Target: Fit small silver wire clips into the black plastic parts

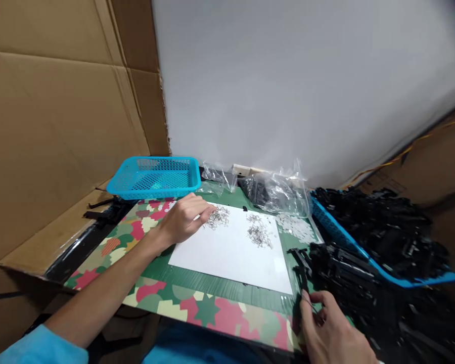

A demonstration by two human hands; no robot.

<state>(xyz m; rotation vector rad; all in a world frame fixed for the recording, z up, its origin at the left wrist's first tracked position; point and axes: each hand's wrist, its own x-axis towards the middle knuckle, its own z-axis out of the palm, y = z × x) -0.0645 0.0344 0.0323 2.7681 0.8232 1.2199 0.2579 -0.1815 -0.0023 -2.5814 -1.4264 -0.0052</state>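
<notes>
My left hand (pixel 185 218) is closed, fingertips together at the edge of a pile of tiny metal pieces (pixel 219 217) on a white sheet (pixel 227 258). Whatever those fingers pinch is hidden. A second pile of tiny metal pieces (pixel 258 231) lies on the sheet's right side. At the board's front right corner, my right hand (pixel 328 326) has thumb and fingers closed on a slim black plastic part (pixel 302 277). Next to it spreads a heap of similar black plastic parts (pixel 349 273).
A blue basket (pixel 155 193) stands at the back left; another blue basket (pixel 345 240) on the right is heaped with black parts. Clear plastic bags (pixel 278 194) and scattered small white pieces (pixel 296 228) lie behind. A cardboard wall (pixel 60 111) rises on the left.
</notes>
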